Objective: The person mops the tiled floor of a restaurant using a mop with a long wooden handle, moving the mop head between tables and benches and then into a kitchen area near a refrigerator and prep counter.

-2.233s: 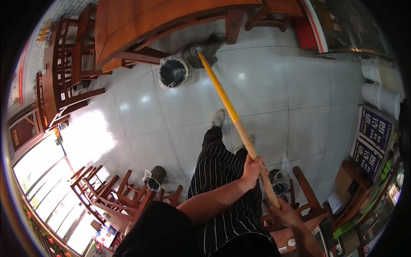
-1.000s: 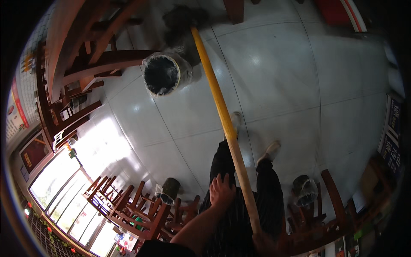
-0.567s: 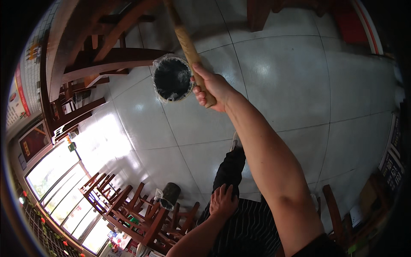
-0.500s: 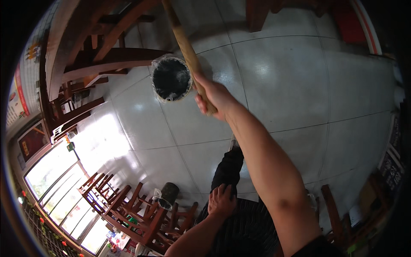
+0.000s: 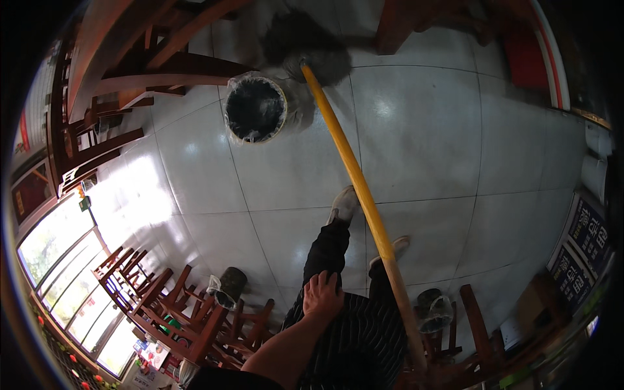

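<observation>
A mop with a long yellow wooden handle [image 5: 351, 166] slants across the view, from its dark, blurred head [image 5: 315, 49] on the far floor to the lower edge at right. My left hand [image 5: 323, 296] lies flat on my thigh, fingers spread, holding nothing; dark striped cloth covers my lap. My right hand is out of view, so whether it grips the handle's near end is hidden. Left of the mop head stands a round bin [image 5: 284, 112] lined with a clear plastic bag, close to the handle but apart from it.
Dark wooden furniture legs [image 5: 175, 68] reach in at far left, and another leg [image 5: 393, 26] stands at the far middle. Wooden stools [image 5: 188, 305] crowd the near left beside a dark bin [image 5: 233, 281]. Another lined bin [image 5: 432, 318] is near right. Printed panels [image 5: 575, 250] line the right.
My right hand, earlier around the wooden handle beside the bin, has left the view. The handle now runs back past my legs, and the mop head has come into sight. My left hand stays on my thigh.
</observation>
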The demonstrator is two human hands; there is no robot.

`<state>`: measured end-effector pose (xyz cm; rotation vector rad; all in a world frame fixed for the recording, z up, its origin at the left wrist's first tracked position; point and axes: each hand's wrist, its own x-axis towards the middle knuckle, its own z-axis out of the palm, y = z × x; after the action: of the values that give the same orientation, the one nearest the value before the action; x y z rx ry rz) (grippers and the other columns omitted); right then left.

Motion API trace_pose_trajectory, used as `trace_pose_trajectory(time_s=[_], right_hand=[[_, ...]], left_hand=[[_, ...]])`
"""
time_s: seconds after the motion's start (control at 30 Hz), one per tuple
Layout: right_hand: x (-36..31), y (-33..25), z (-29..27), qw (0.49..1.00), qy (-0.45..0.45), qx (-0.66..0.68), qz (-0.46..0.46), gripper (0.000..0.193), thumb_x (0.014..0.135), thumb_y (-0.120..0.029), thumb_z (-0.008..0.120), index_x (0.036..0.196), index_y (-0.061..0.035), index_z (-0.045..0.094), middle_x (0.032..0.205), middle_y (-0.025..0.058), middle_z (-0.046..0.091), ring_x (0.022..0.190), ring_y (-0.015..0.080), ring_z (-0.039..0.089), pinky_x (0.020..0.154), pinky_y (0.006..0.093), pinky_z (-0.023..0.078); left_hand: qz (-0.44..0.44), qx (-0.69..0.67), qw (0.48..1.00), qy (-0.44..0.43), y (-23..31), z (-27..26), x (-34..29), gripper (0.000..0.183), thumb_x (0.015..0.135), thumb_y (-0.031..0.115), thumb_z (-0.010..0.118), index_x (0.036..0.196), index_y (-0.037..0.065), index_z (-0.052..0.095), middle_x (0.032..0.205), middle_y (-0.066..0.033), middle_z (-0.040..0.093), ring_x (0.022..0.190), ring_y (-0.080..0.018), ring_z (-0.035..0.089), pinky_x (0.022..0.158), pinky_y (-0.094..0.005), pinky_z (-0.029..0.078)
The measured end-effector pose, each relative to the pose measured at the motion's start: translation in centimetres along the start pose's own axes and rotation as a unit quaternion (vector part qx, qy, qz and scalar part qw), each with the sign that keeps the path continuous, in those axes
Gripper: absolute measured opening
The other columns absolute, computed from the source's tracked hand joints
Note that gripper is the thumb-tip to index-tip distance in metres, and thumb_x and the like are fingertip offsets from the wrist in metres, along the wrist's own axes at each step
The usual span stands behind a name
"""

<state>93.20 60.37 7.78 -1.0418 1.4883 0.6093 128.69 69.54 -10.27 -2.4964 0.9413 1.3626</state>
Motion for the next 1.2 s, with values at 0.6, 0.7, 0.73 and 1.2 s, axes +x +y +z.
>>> trace_pose_trajectory(time_s=[0.6, 0.7, 0.73, 1.2], right_hand=[[30.5, -37.1, 2.7, 0.959, 0.006, 0.015, -0.282, 0.038, 0.099, -0.037, 0.049, 0.108, -0.0004, 0.054, 0.083, 0.0169, 0.062, 0.075, 0.0305, 0.062, 0.069, 0.0413, 0.047], [25.7, -24.4, 2.7, 0.969, 0.003, -0.003, -0.248, 0.038, 0.098, -0.036, 0.05, 0.107, 0.001, 0.053, 0.083, 0.0225, 0.059, 0.076, 0.036, 0.061, 0.067, 0.0432, 0.045], [22.7, -20.3, 2.7, 0.985, -0.002, -0.024, -0.172, 0.036, 0.099, -0.034, 0.05, 0.106, 0.0007, 0.054, 0.083, 0.0217, 0.061, 0.076, 0.0361, 0.062, 0.067, 0.0437, 0.045], [2.0, -6.1, 8.8, 0.919, -0.26, 0.223, 0.195, 0.05, 0.099, -0.052, 0.037, 0.098, -0.0054, 0.056, 0.069, 0.0078, 0.059, 0.057, 0.021, 0.057, 0.05, 0.0354, 0.045]], left_hand=[[0.016, 0.007, 1.0, 0.016, 1.6, 1.8, -0.7, 0.043, 0.081, 0.028, 0.063, 0.121, 0.013, 0.062, 0.128, -0.0089, 0.052, 0.121, -0.0296, 0.046, 0.102, -0.0455, 0.037], [-0.001, 0.026, 0.999, 0.02, -0.1, 1.6, -1.2, 0.044, 0.083, 0.029, 0.06, 0.124, 0.012, 0.058, 0.128, -0.0116, 0.05, 0.122, -0.0308, 0.045, 0.102, -0.0458, 0.037], [-0.006, 0.029, 0.999, 0.021, -0.6, 1.8, -1.4, 0.044, 0.083, 0.029, 0.06, 0.124, 0.012, 0.058, 0.128, -0.0116, 0.05, 0.122, -0.0308, 0.045, 0.102, -0.0458, 0.037], [0.0, -0.005, 1.0, -0.009, -0.8, 0.7, -0.2, 0.042, 0.083, 0.029, 0.059, 0.122, 0.012, 0.059, 0.13, -0.0128, 0.049, 0.122, -0.033, 0.045, 0.102, -0.0477, 0.037]])
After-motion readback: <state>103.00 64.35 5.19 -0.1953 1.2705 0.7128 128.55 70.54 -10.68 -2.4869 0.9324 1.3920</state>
